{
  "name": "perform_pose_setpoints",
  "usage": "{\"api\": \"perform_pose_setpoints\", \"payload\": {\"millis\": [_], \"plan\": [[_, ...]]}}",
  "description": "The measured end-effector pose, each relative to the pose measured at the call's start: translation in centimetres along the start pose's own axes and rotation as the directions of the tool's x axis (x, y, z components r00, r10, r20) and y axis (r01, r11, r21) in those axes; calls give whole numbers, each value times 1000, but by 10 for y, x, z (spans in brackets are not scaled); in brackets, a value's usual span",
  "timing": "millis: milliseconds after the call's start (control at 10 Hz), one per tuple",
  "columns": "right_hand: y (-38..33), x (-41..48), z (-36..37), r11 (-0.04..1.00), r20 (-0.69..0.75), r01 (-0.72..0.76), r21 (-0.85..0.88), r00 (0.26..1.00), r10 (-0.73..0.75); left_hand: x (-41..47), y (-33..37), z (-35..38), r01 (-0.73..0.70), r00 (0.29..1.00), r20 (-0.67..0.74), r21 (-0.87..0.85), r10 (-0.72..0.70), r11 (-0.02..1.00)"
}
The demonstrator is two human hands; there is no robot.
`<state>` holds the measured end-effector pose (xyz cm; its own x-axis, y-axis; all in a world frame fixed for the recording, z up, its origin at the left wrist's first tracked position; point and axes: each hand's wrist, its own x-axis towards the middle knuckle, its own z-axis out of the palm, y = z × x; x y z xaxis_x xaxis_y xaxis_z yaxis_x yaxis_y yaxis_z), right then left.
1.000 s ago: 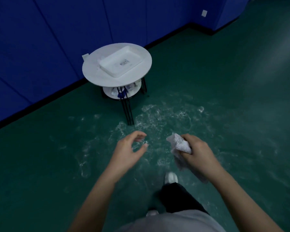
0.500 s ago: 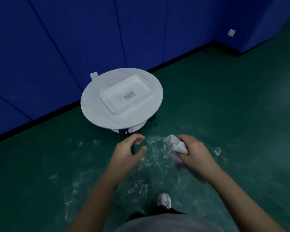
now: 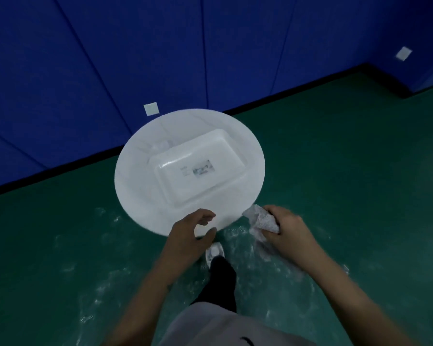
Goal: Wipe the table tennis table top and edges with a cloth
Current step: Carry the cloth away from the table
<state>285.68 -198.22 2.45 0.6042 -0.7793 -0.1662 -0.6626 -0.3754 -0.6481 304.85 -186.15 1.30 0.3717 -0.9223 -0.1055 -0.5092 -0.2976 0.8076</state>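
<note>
My right hand [image 3: 289, 229] grips a crumpled white cloth [image 3: 261, 219], held just off the near right edge of a small round white table [image 3: 133, 193]. My left hand [image 3: 190, 233] hovers over that table's near rim with fingers loosely curved and nothing in it. No table tennis table is in view.
A white rectangular basin [image 3: 198, 168] sits in the middle of the round table. A blue padded wall [image 3: 160, 46] with a black baseboard stands right behind it. The green floor [image 3: 60, 258] is wet and glistening around my white shoe [image 3: 214, 253].
I have walked up to the round table, which now lies directly below my hands. Both hands keep their pose, the right one still gripping the cloth.
</note>
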Motion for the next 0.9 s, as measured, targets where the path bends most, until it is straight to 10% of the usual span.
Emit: {"api": "perform_pose_setpoints", "payload": {"millis": [900], "plan": [[-60,330,58,982,508,172,-73,854,-111,175,-38,-63,442,810,-344,-171,-474,880]]}}
